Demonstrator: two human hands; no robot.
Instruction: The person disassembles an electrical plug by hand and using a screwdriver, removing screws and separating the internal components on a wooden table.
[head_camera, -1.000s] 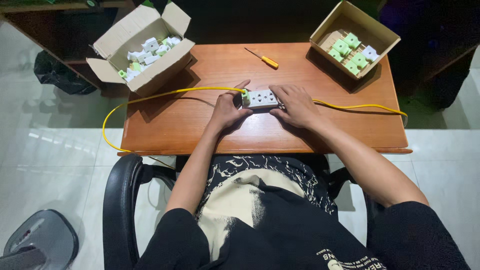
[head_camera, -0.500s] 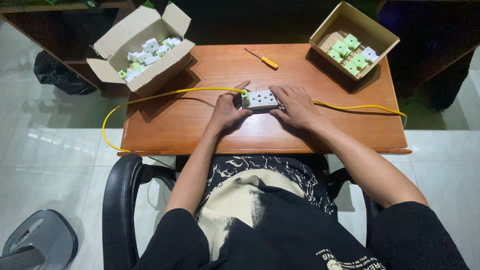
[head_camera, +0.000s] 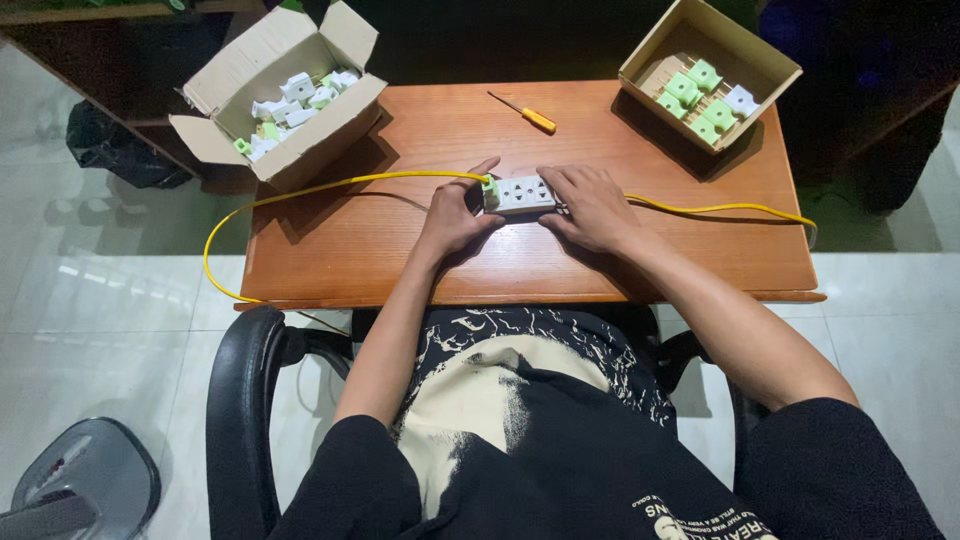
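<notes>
Nothing has visibly moved since the earlier frames: both hands remain at the same spot and the items around them lie as before. The left hand (head_camera: 452, 222) is closed around the left end of the white socket strip (head_camera: 520, 194), thumb up near the green fitting where the yellow cable (head_camera: 330, 186) enters. The right hand (head_camera: 590, 207) lies over the strip's right end with its fingers spread flat, pressing on it more than gripping it. The strip rests on the wooden surface (head_camera: 400, 255), near its middle and just in front of the person's body. The cable runs out to both sides, looping off the left edge and trailing to the right edge. The screwdriver (head_camera: 524, 113) with the yellow handle lies untouched beyond the strip. The left cardboard box (head_camera: 290, 150) holds a heap of white and green parts; the right cardboard box (head_camera: 655, 55) holds a few green and white pieces in a row. Judged from this, the strip is mid-assembly; whether its cover is fully seated cannot be told, as the hands hide both ends.
</notes>
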